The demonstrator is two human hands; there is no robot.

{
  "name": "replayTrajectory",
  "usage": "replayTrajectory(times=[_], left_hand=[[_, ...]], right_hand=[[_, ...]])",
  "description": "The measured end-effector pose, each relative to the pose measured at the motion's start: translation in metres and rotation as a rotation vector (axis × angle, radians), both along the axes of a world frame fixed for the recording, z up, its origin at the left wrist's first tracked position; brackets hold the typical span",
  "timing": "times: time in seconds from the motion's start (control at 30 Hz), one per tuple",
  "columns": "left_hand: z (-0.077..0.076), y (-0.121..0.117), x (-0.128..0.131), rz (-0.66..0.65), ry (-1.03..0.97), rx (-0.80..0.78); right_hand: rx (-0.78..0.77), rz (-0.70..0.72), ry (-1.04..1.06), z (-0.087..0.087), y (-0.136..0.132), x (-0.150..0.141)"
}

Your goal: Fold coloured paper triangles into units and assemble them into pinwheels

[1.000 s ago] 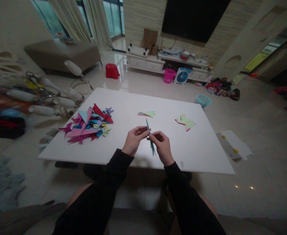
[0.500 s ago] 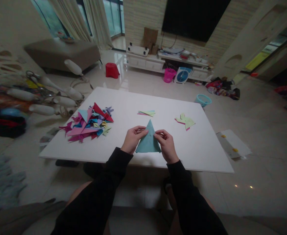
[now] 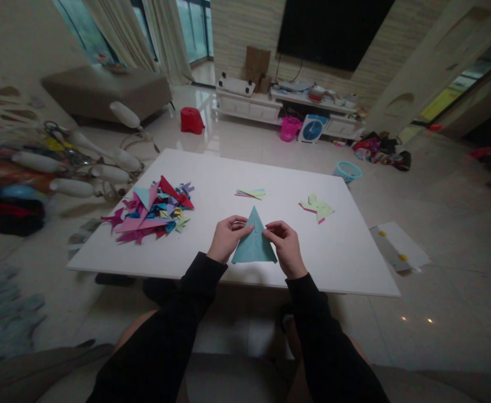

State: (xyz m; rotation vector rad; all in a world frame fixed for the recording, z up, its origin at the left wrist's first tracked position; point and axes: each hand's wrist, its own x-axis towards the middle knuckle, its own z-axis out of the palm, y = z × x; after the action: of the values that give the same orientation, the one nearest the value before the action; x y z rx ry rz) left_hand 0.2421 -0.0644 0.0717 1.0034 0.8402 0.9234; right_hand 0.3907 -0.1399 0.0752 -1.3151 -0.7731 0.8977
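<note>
A light blue folded paper triangle [image 3: 254,246] is held up over the near edge of the white table, its point facing away from me. My left hand [image 3: 227,238] pinches its left slanted side between thumb and fingers. On the opposite side, my right hand [image 3: 285,243] grips the right slanted edge the same way. A crease or slit runs down from the tip along the middle of the paper. Just beyond the tip lie several thin coloured paper strips or folded sheets [image 3: 250,193].
A heap of colourful folded paper pieces [image 3: 153,212] covers the left part of the white table [image 3: 333,257]. Yellow-green paper pieces with pink edges [image 3: 319,209] lie to the right. A teal basket [image 3: 348,170] stands on the floor past the far right corner.
The paper triangle has tilted slightly, its tip shifting a little to the left and its lower right corner outward. Both hands keep nearly the same place and hold.
</note>
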Motion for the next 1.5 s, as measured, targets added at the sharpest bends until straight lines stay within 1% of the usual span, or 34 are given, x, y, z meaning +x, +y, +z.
replayTrajectory(times=[0.27,0.5,0.6,0.93,1.07,1.3,1.5], left_hand=[[0.001,0.001,-0.001,0.002,0.021,-0.005],[0.005,-0.003,-0.001,-0.092,0.039,-0.021],[0.006,-0.004,-0.001,-0.107,0.056,-0.029],[0.010,-0.005,-0.003,-0.141,0.085,-0.013],[0.010,-0.004,-0.004,-0.138,0.095,0.007],[0.005,-0.002,-0.003,-0.174,0.091,0.088],[0.009,-0.003,-0.001,-0.164,0.103,0.111]], right_hand=[[-0.007,0.006,-0.012,0.001,0.000,0.000],[0.003,0.070,-0.033,-0.002,0.001,0.001],[-0.009,0.097,-0.031,-0.003,0.001,0.001],[-0.003,0.182,-0.053,0.005,-0.002,-0.005],[-0.018,0.170,-0.087,0.004,-0.002,-0.004],[-0.009,0.168,-0.102,0.002,-0.002,-0.001],[0.000,0.154,-0.169,0.004,-0.002,-0.003]])
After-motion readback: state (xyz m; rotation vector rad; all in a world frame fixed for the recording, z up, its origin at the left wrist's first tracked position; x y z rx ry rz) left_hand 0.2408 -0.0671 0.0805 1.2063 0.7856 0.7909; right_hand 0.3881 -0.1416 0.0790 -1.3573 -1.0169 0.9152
